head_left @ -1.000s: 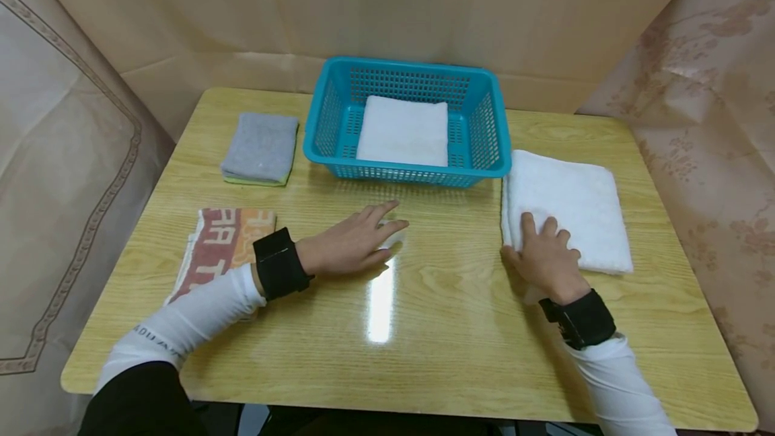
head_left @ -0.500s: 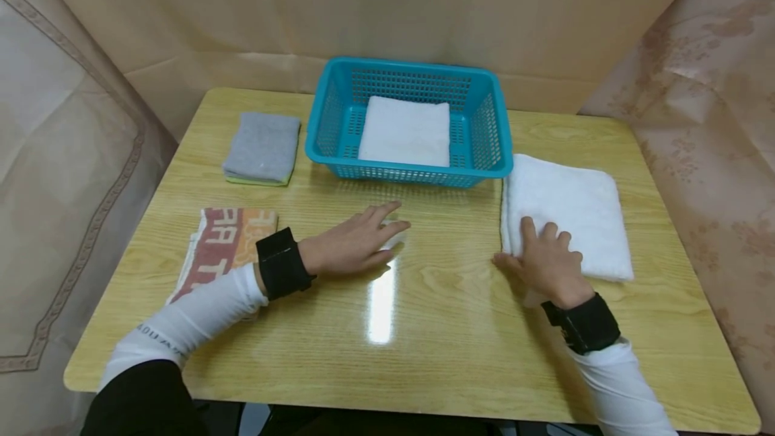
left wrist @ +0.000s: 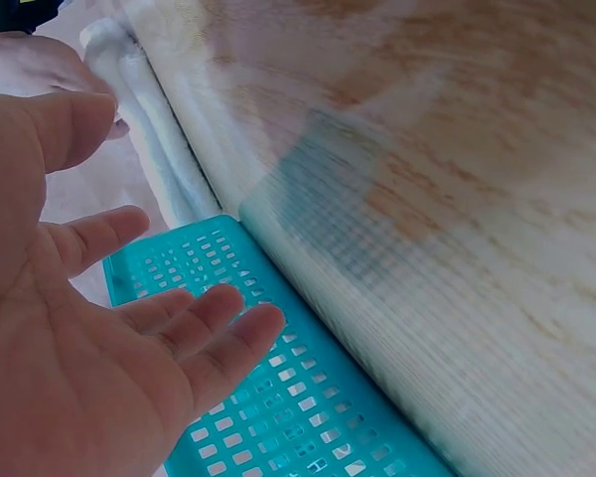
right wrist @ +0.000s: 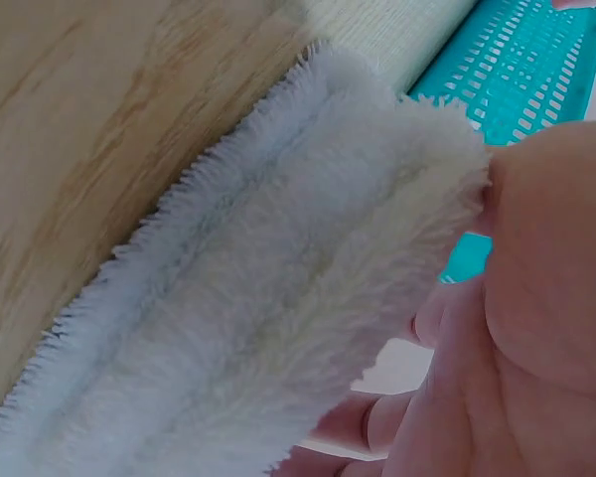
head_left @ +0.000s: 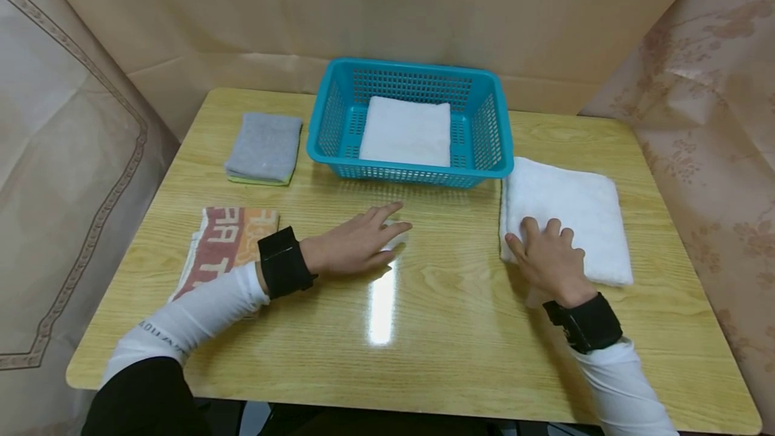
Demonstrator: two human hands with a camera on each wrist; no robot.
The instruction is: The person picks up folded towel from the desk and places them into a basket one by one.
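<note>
My right hand (head_left: 549,262) rests on the near left part of a folded white towel (head_left: 584,214) at the right of the table. Its fingers lie spread over the top and the thumb points along the left corner. In the right wrist view the towel's thick, fluffy folded edge (right wrist: 228,288) shows beside the palm (right wrist: 536,328). My left hand (head_left: 351,244) hovers over the middle of the table, fingers extended and holding nothing. The left wrist view shows its palm (left wrist: 79,368) turned toward the camera, with the blue basket (left wrist: 308,397) beyond.
At the back of the table (head_left: 448,355) stands the blue plastic basket (head_left: 408,172), with a folded white towel (head_left: 406,132) inside. A folded grey cloth (head_left: 264,147) lies at the back left. Below it is a red and orange patterned towel (head_left: 224,241), partly behind the left forearm.
The white towel under my right hand has slid slightly toward the near edge. My right thumb has drawn up from the tabletop to the towel's corner. The left hand stays put.
</note>
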